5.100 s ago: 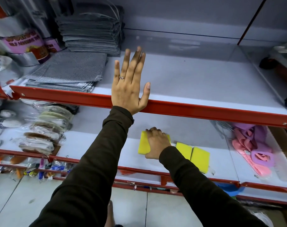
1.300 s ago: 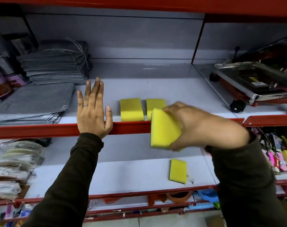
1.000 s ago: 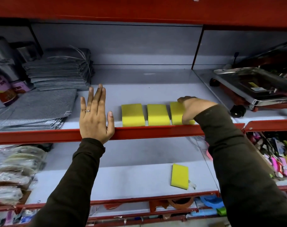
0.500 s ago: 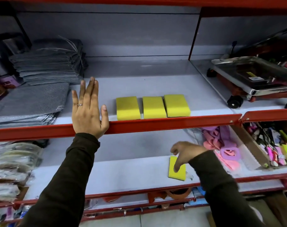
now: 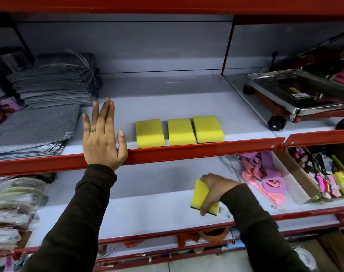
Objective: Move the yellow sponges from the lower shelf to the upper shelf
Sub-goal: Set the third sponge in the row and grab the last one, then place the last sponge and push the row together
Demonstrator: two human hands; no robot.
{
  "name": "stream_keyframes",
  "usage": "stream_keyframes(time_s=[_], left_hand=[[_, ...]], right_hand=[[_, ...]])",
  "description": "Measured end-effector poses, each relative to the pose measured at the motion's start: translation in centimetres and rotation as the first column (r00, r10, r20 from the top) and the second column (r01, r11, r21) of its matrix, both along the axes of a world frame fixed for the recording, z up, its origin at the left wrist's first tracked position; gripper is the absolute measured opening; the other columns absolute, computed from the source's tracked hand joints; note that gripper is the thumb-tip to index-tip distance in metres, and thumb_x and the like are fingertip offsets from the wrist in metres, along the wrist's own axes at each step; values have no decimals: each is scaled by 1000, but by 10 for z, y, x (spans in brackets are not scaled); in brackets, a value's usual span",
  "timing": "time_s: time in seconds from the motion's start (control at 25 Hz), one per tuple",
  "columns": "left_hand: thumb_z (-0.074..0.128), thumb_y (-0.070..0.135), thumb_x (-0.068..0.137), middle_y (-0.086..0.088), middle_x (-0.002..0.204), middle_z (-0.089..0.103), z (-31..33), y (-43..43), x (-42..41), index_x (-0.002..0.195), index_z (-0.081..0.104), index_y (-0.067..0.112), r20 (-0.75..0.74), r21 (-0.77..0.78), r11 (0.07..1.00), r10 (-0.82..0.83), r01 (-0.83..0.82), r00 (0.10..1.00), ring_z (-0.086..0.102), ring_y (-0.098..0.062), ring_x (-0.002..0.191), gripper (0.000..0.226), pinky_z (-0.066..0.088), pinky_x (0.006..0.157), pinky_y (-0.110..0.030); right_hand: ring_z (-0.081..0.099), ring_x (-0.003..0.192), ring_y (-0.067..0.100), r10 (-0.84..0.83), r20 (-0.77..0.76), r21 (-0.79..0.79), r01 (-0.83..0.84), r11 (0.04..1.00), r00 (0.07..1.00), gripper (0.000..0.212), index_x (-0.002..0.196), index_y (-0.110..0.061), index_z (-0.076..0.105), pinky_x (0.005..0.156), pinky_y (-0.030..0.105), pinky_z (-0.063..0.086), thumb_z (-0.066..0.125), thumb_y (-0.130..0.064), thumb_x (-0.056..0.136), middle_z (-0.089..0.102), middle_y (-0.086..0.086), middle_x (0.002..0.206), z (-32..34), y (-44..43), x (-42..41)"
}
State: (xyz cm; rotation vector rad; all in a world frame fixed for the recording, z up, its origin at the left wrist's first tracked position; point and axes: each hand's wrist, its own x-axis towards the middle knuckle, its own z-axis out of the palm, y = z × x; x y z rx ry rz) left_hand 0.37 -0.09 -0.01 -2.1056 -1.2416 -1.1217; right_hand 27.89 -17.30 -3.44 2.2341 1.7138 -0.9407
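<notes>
The right hand (image 5: 214, 190) is gripping a yellow sponge (image 5: 201, 193) tilted up off the lower shelf (image 5: 147, 213) (its dark underside is showing). The left hand (image 5: 102, 138) is lying flat on the upper shelf (image 5: 186, 107), beside three yellow sponges (image 5: 180, 131) sitting in a row.

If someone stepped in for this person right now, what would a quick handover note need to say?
Left hand: flat and open on the upper shelf's red front edge, holding nothing.
Right hand: closed on the last sponge, tilting it up off the lower shelf.
Done: three sponges sit side by side at the front of the upper shelf.
Left: lift this fourth sponge up; the free spot to the right of the row looks like the natural place. No other yellow sponge shows on the lower shelf.
</notes>
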Motion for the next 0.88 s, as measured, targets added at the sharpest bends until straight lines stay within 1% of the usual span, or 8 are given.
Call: stream_keyframes(time_s=[0.08, 0.16, 0.28, 0.36, 0.48, 0.68, 0.8, 0.88], left_hand=[[34, 34, 96, -5, 174, 18, 1, -1, 0, 165, 19, 9, 5, -5, 1000, -2, 2, 1000, 15, -28, 162, 75, -6, 135, -39], [34, 34, 96, -6, 173, 20, 2, -2, 0, 165, 20, 8, 12, -10, 1000, -1, 1, 1000, 15, -29, 162, 74, -4, 135, -39], [32, 34, 97, -8, 173, 22, 3, -3, 0, 164, 21, 7, 12, -15, 1000, -6, 6, 1000, 16, -30, 162, 74, -4, 135, -40], [32, 34, 96, -7, 173, 21, 3, -3, -1, 164, 21, 8, 4, -24, 1000, -10, 10, 1000, 16, -29, 162, 74, -4, 135, -40], [33, 34, 96, -6, 174, 20, 2, -3, -1, 165, 19, 9, -9, -30, 999, -14, 13, 1000, 14, -28, 162, 75, -4, 135, -41], [33, 34, 96, -6, 174, 19, 4, -4, -1, 165, 19, 8, -15, -51, 999, -7, 6, 1000, 14, -28, 162, 75, -5, 135, -40], [33, 35, 96, -7, 173, 20, 5, -6, -2, 164, 22, 7, -37, -77, 997, -16, 14, 999, 15, -28, 162, 74, -6, 135, -39], [34, 37, 97, -9, 173, 21, 9, -10, -1, 163, 25, 6, -59, -113, 993, -19, 12, 998, 15, -30, 162, 74, -5, 135, -40]], right_hand=[[60, 108, 16, 23, -49, 112, -17, 994, 999, 104, 133, -22, 53, 90, 35, 56, 93, -51, 42, 60, -6, 125, 64, -8, -4], [51, 105, 7, 34, -19, 297, -27, 954, 999, 113, 136, -30, 48, 84, 19, 45, 90, -56, 35, 51, -16, 121, 118, -15, 1], [50, 114, 15, -50, 111, 507, -13, 862, 993, 116, 142, -26, 44, 84, 18, 39, 95, -43, 38, 49, -6, 125, 163, -5, 31], [51, 125, 27, -164, 217, 483, 41, 875, 962, 111, 143, -15, 45, 95, 28, 46, 96, -32, 46, 51, 9, 133, 169, 18, 59], [57, 111, 29, -202, 354, 300, 94, 949, 913, 92, 136, -3, 50, 92, 32, 52, 92, -24, 57, 56, 17, 128, 162, 49, 90], [50, 137, 30, -79, 343, 131, 35, 991, 936, 115, 158, -26, 21, 108, 40, 49, 86, -24, 63, 38, 8, 160, 150, 70, 104], [39, 146, 29, -160, 222, 315, 85, 945, 962, 127, 160, -25, 7, 114, 39, 42, 87, -15, 62, 29, 11, 164, 146, 60, 100], [40, 144, 30, -146, 94, 563, 68, 823, 985, 116, 160, -21, 12, 116, 38, 38, 82, -17, 68, 34, 12, 160, 145, 45, 83]])
